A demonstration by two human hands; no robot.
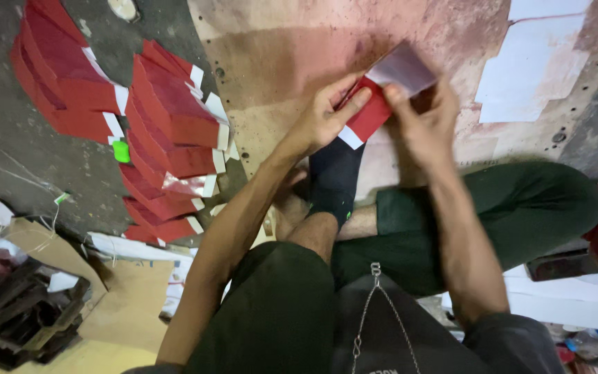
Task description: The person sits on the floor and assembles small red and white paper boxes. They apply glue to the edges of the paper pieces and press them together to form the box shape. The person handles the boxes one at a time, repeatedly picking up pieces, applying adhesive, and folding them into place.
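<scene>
I sit cross-legged on the floor with both hands raised over a stained wooden board (285, 62). My left hand (327, 118) pinches a red folded card piece (369, 114) with a white edge. My right hand (420, 121) grips the same piece from the right, and a clear glossy film sleeve (404, 69) sticks up from it at the top. A black sock (333, 180) covers my foot just below the hands.
Stacks of red folded card pieces (167, 118) with white flaps lie fanned on the grey floor at the left, with more (57, 69) further left. Cardboard scraps (119, 305) and dark clutter (15, 318) sit at the lower left. White paper sheets (534, 62) lie at the upper right.
</scene>
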